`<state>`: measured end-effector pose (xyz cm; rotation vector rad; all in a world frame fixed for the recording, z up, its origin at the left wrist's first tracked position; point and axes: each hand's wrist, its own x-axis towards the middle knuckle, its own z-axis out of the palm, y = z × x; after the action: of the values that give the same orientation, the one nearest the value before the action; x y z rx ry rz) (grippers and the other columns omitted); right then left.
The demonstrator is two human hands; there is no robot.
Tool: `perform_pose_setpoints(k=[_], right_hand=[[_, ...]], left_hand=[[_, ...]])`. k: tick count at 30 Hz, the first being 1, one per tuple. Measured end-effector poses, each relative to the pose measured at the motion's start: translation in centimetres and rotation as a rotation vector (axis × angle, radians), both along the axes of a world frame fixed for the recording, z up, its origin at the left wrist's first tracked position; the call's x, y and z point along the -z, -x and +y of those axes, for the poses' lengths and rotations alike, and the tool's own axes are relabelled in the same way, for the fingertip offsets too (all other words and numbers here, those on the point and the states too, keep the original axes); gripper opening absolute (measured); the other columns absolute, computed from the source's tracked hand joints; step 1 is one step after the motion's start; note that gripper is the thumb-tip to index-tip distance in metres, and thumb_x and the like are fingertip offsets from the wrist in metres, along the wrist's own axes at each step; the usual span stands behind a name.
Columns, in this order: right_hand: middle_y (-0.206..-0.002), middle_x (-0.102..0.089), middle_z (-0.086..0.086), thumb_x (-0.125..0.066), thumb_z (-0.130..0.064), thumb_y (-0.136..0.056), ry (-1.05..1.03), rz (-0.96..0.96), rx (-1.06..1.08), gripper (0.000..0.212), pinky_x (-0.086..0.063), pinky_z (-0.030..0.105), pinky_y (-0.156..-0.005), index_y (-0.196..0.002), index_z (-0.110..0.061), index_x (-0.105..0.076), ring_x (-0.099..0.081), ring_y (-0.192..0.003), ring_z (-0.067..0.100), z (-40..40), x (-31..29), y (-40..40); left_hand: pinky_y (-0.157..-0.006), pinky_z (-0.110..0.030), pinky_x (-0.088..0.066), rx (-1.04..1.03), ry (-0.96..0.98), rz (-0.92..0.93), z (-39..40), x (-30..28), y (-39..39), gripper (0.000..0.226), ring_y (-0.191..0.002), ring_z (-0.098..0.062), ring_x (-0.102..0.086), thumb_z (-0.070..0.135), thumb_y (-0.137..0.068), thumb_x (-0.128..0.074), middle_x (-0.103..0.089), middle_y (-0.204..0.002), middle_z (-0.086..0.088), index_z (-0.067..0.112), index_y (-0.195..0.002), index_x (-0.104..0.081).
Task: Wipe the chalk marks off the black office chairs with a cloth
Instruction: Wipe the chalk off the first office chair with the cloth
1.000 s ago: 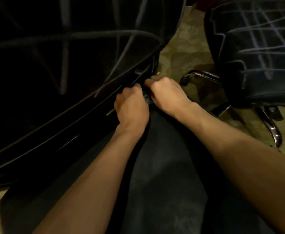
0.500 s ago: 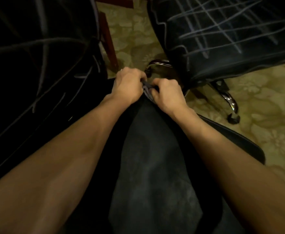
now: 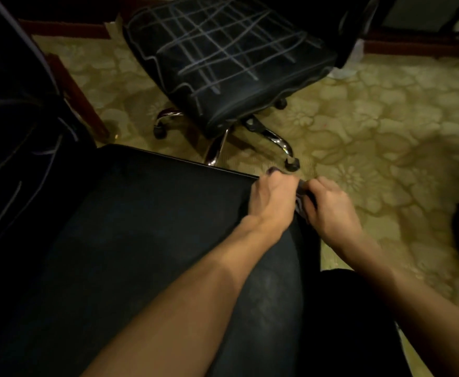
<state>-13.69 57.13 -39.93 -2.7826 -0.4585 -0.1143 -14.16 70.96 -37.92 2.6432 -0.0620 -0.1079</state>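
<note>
Head view: I am seeing both hands shifting from the left chair's edge to lower centre-right. The left hand [image 3: 273,198] and right hand [image 3: 329,206] are clamping fingers on the dark cloth [image 3: 301,195]; the chalk-marked chair [image 3: 223,63], upper centre, is awaiting wiping.

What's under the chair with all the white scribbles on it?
Under the scribbled chair seat you can see shiny chrome legs with black wheels on flowery carpet. The seat covers the middle post and the far legs.
</note>
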Motion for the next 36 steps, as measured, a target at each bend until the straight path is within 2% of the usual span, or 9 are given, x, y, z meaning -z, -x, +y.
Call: perform_pose_setpoints(k=[2,6,13,16,19,24,28,33,36], right_hand=[[-0.086,-0.059,0.016,-0.063,-0.004,-0.087,0.004,-0.004,0.004,0.005,-0.051,0.046,-0.065,-0.092,-0.003,-0.064,-0.059,-0.082,0.041,-0.2,0.0,0.3],[-0.088,-0.062,0.016,-0.061,-0.003,-0.087,-0.063,-0.031,-0.032,0.006,-0.049,0.045,-0.07,-0.092,-0.002,-0.065,-0.059,-0.087,0.039,4.1,-0.8,-0.8],[-0.116,-0.061,0.008,-0.048,-0.017,-0.099,-0.056,-0.014,-0.094,0.026,-0.045,0.039,-0.085,-0.121,-0.013,-0.061,-0.055,-0.113,0.029,14.3,-1.3,-2.2],[-0.118,-0.06,0.008,-0.049,-0.027,-0.099,-0.005,0.036,-0.086,0.028,-0.046,0.039,-0.084,-0.121,-0.012,-0.059,-0.056,-0.115,0.029,11.7,-1.6,-2.6],[-0.115,-0.063,0.013,-0.053,-0.035,-0.095,-0.009,0.11,0.045,0.034,-0.047,0.039,-0.079,-0.114,-0.008,-0.062,-0.061,-0.108,0.036,6.0,-1.8,-2.9],[-0.102,-0.067,0.026,-0.055,-0.016,-0.095,-0.119,0.233,0.305,0.018,-0.044,0.046,-0.074,-0.1,0.0,-0.062,-0.062,-0.097,0.045,-3.8,1.2,0.4],[-0.091,-0.071,0.022,-0.059,-0.011,-0.094,-0.328,0.352,0.429,0.017,-0.042,0.035,-0.072,-0.1,0.003,-0.067,-0.065,-0.092,0.039,-4.9,2.6,2.5],[-0.096,-0.07,0.016,-0.06,-0.013,-0.091,-0.328,0.222,0.389,0.012,-0.049,0.04,-0.08,-0.098,-0.006,-0.066,-0.064,-0.095,0.038,-2.6,1.4,1.8],[-0.1,-0.063,0.021,-0.06,-0.009,-0.09,-0.228,0.071,0.306,0.013,-0.045,0.044,-0.078,-0.098,-0.002,-0.065,-0.06,-0.095,0.041,0.2,0.1,2.4]], left_hand=[[-0.078,-0.036,-0.04,0.042,-0.002,0.016,-0.4,-0.3,0.3,0.024,-0.106,-0.037,-0.059,0.011,-0.099,-0.047,-0.065,-0.111,-0.015,0.013,-0.115,-0.065],[-0.076,-0.038,-0.048,0.01,-0.112,-0.054,4.0,-1.5,0.0,0.024,-0.102,-0.037,-0.065,0.02,-0.099,-0.051,-0.069,-0.108,-0.015,0.019,-0.117,-0.066],[-0.077,-0.043,-0.056,-0.164,-0.242,-0.021,12.5,-1.6,-1.1,0.024,-0.097,-0.036,-0.065,0.016,-0.099,-0.052,-0.067,-0.103,-0.016,0.018,-0.115,-0.069],[-0.082,-0.045,-0.057,-0.115,-0.182,-0.003,10.4,-1.2,-2.3,0.024,-0.098,-0.034,-0.064,0.014,-0.098,-0.052,-0.068,-0.104,-0.014,0.021,-0.111,-0.07],[-0.087,-0.042,-0.054,-0.019,-0.133,0.026,5.0,-0.9,-3.5,0.025,-0.103,-0.038,-0.062,0.016,-0.095,-0.052,-0.067,-0.109,-0.017,0.021,-0.11,-0.071],[-0.086,-0.037,-0.049,0.189,-0.151,0.018,-5.9,-0.7,-2.6,0.029,-0.113,-0.035,-0.061,0.009,-0.096,-0.051,-0.064,-0.119,-0.017,0.013,-0.119,-0.068],[-0.078,-0.033,-0.039,0.316,-0.244,0.06,-8.4,-0.3,-1.6,0.032,-0.118,-0.034,-0.058,0.005,-0.1,-0.044,-0.061,-0.126,-0.018,0.003,-0.127,-0.062],[-0.069,-0.033,-0.034,0.22,-0.234,-0.026,-4.7,-1.1,-0.7,0.027,-0.104,-0.034,-0.063,0.011,-0.098,-0.05,-0.065,-0.106,-0.015,0.011,-0.117,-0.067],[-0.069,-0.035,-0.035,0.118,-0.201,-0.038,-1.8,-1.9,0.8,0.026,-0.101,-0.035,-0.063,0.012,-0.099,-0.045,-0.066,-0.1,-0.013,0.015,-0.116,-0.064]])
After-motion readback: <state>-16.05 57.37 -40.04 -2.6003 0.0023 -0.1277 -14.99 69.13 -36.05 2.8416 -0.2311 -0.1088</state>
